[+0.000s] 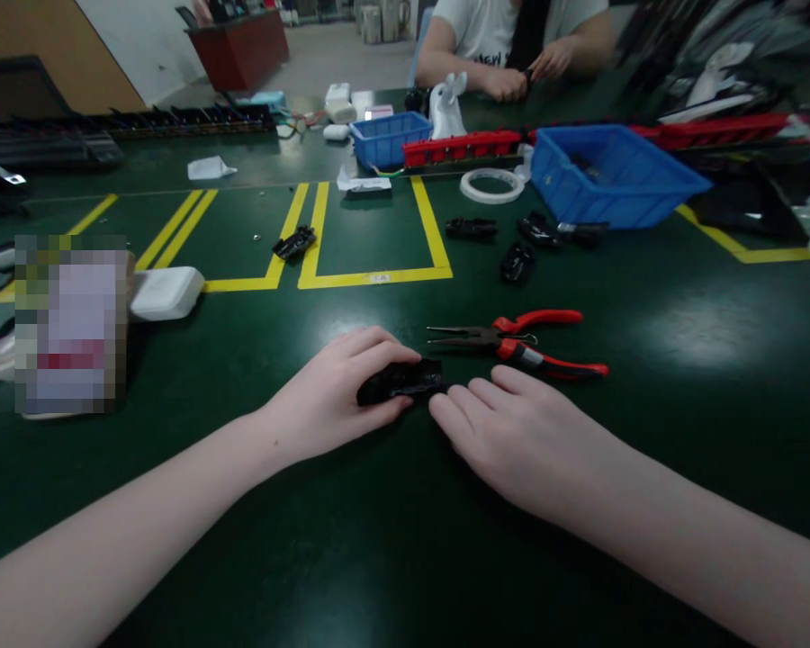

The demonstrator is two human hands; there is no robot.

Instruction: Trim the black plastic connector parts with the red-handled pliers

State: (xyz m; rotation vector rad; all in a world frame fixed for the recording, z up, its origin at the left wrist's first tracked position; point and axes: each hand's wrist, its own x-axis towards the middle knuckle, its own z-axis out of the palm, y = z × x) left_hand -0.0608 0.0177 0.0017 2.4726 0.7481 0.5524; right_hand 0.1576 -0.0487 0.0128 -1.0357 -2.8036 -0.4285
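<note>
A small black plastic part (405, 380) lies low over the green table, gripped by my left hand (341, 382) between thumb and fingers. My right hand (506, 423) is closed, its curled fingertips right at the part's right end. A thin dark bit runs into those fingers, but they hide what they hold. Just beyond my hands rest needle-nose pliers (486, 338) with red and black handles, jaws slightly apart and pointing left.
Several loose black parts (471, 228) lie farther back, near a tape roll (492, 185) and a blue bin (611, 180). A smaller blue bin (388, 139) stands behind. At left are a white case (167, 293) and a blurred-out object (74, 328). Another person (513, 45) sits opposite.
</note>
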